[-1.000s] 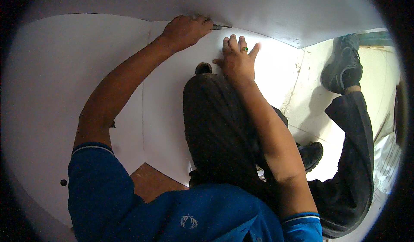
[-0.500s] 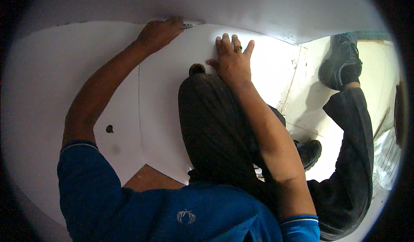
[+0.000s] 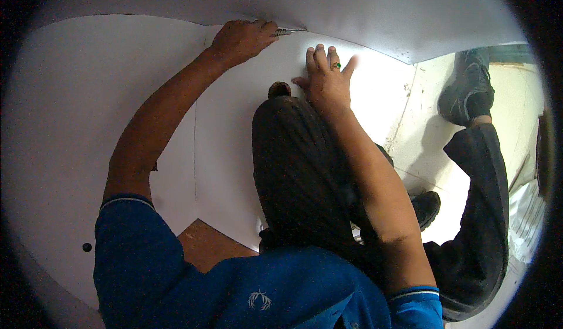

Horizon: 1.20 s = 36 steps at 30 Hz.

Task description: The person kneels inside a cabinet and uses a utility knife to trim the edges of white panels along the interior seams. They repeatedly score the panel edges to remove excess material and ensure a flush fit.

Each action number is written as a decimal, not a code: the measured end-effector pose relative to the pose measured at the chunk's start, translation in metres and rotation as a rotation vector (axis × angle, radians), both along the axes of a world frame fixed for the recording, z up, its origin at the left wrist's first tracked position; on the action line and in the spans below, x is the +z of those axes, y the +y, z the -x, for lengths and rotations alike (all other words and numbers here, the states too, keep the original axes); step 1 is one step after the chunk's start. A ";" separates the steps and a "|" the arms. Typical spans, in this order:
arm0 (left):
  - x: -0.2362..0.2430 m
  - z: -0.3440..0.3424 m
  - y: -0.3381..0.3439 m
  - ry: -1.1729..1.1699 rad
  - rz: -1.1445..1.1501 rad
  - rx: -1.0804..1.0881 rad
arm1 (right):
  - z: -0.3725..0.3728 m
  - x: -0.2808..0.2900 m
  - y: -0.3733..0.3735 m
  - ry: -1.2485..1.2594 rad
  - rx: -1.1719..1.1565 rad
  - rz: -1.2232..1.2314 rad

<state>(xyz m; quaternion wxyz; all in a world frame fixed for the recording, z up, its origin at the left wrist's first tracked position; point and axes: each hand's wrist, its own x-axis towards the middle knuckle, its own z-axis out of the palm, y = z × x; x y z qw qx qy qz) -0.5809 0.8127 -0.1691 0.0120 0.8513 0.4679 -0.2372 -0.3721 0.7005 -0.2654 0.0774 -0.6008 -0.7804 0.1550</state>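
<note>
A big white sheet point(image 3: 105, 112) lies flat across the left and far part of the scene, a straight line running down it near the middle. It looks thin, stiff and smooth, likely light for its spread but awkward and prone to slide, so a flat palm on its face suits it better than an edge grip.

The left hand point(image 3: 240, 38) sits at the far edge of the sheet, fingers curled tight round a small metal blade tool point(image 3: 286, 31) whose tip pokes out to the right.

Just right of it, the right hand point(image 3: 325, 77) lies spread wide and flat on the sheet, holding nothing, a green ring point(image 3: 337, 65) on one finger, above the person's dark-trousered knee point(image 3: 293, 153).

No containers are in sight.
</note>
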 end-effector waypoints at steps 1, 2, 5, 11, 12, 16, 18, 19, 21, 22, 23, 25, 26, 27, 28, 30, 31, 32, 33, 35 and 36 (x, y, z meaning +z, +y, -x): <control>-0.007 0.002 0.000 -0.043 -0.022 -0.032 | 0.000 0.002 -0.001 -0.004 0.005 0.004; -0.014 0.006 0.002 -0.084 -0.049 -0.063 | 0.001 0.004 0.000 -0.005 0.011 0.003; -0.020 0.013 0.006 -0.146 -0.060 -0.121 | -0.001 0.002 0.000 0.003 0.002 -0.015; -0.032 0.044 0.009 -0.107 -0.123 -0.139 | -0.005 -0.002 0.002 -0.075 0.031 0.014; -0.026 0.037 0.008 -0.059 -0.116 -0.114 | -0.008 -0.002 0.002 -0.081 0.028 0.017; -0.035 0.119 0.010 -0.037 -0.188 -0.106 | -0.005 0.000 -0.004 -0.066 0.042 0.020; -0.001 0.119 0.002 0.047 -0.159 0.097 | -0.005 0.000 0.004 -0.067 0.013 -0.019; 0.008 0.116 0.000 -0.053 -0.186 0.047 | -0.001 0.001 0.002 -0.065 0.011 -0.041; 0.007 0.098 -0.012 -0.262 -0.225 -0.045 | 0.004 0.006 -0.001 -0.088 0.036 -0.006; 0.004 0.086 -0.020 -0.249 -0.220 0.033 | 0.005 0.005 0.001 -0.057 0.034 -0.037; 0.002 0.071 -0.027 -0.237 -0.213 0.097 | 0.005 0.002 0.004 -0.027 0.019 -0.066; -0.003 0.062 -0.046 -0.312 -0.233 0.342 | 0.013 -0.002 0.013 0.027 0.047 -0.101; -0.016 0.075 -0.065 -0.413 -0.337 0.448 | 0.021 -0.006 0.019 0.046 0.090 -0.106; -0.033 0.088 -0.089 -0.515 -0.438 0.556 | 0.027 -0.009 0.023 0.064 0.136 -0.108; -0.052 0.094 -0.111 -0.568 -0.539 0.648 | 0.033 -0.015 0.027 0.058 0.184 -0.159; -0.083 0.101 -0.148 -0.616 -0.664 0.797 | 0.052 -0.021 0.037 0.044 0.286 -0.260; -0.097 0.101 -0.162 -0.619 -0.682 0.851 | 0.061 -0.019 0.040 0.071 0.284 -0.272; -0.103 0.098 -0.170 -0.620 -0.699 0.911 | 0.067 -0.013 0.045 0.143 0.477 -0.258; -0.111 0.095 -0.173 -0.628 -0.744 0.915 | 0.071 -0.008 0.052 0.214 0.667 -0.239; -0.115 0.082 -0.173 -0.636 -0.833 0.921 | 0.080 -0.003 0.064 0.228 0.760 -0.201; -0.116 0.077 -0.169 -0.623 -0.825 0.920 | 0.075 -0.008 0.071 0.201 0.684 -0.207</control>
